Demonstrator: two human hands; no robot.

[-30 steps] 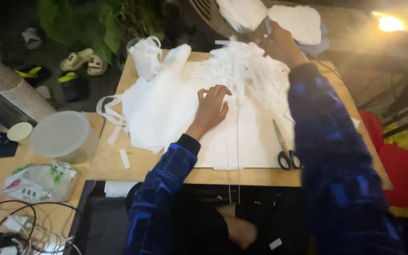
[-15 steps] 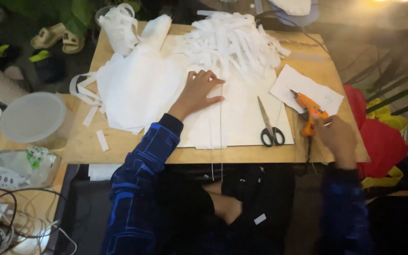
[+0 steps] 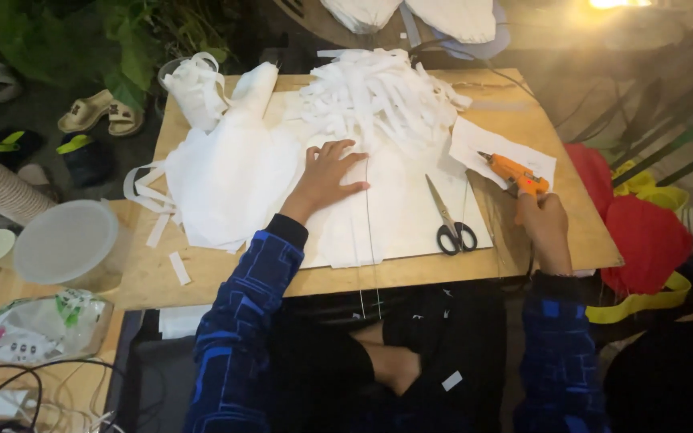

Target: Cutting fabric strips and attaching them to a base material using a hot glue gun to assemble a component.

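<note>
Wooden surface (image 3: 202, 277) under me, white sheets (image 3: 395, 216) spread across it, a heap of white strips (image 3: 378, 96) at the far edge. My left hand (image 3: 326, 176) lies flat and open on the sheets, holding nothing. My right hand (image 3: 543, 228) has its grip closed round the orange glue gun (image 3: 515, 174), over the surface's right side, scissors (image 3: 448, 218) lying between my hands.

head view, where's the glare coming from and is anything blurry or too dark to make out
Head view: a warm yellow light flares at the top right edge, hazing that corner of the wooden table; the white paper strips look washed out; the right hand holding the orange glue gun is slightly soft; the left hand reads sharper; the floor and lap below the table are too dark to make out.
</note>
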